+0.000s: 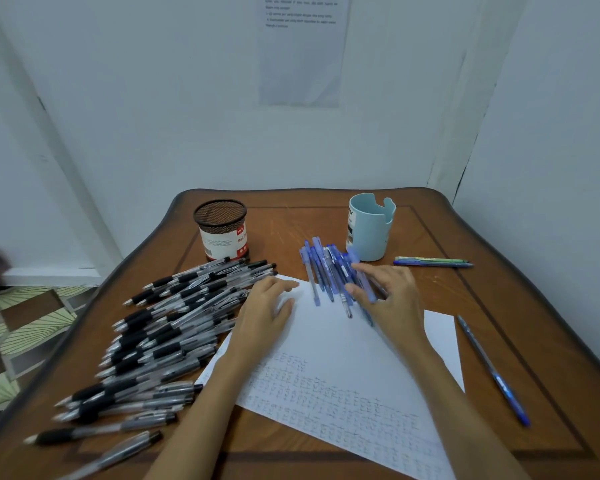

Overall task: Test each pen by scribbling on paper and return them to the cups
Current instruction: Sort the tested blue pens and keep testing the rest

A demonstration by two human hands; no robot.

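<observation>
A brown wooden table (430,237) stands in a corner of pale walls, with a printed sheet (302,64) stuck to the wall behind it. The left hand (267,306) lies flat, fingers fairly straight, on the far left corner of the paper (343,348), pinning it. The right hand (388,296) is over the bundle of blue pens (326,271), which lies across the paper's far edge just in front of the light blue cup (371,230). Its fingers are loosely curved, with thumb and forefinger either side of one barrel, but motion blur hides whether that pen is actually pinched. The step looks like picking the next blue pen, so it would be best to lift a single barrel clear of its neighbours, keep the left palm down, and scribble on the blank far half, since rows of small marks already fill the near half. A large heap of black-grip pens (160,327) lies on the left in front of the black mesh cup (220,230), and both cups look empty. The mesh cup's red and white label reads "Ball P", with the rest turned away. The blue cup's dark lettering and the wall sheet's lines are too small to read
</observation>
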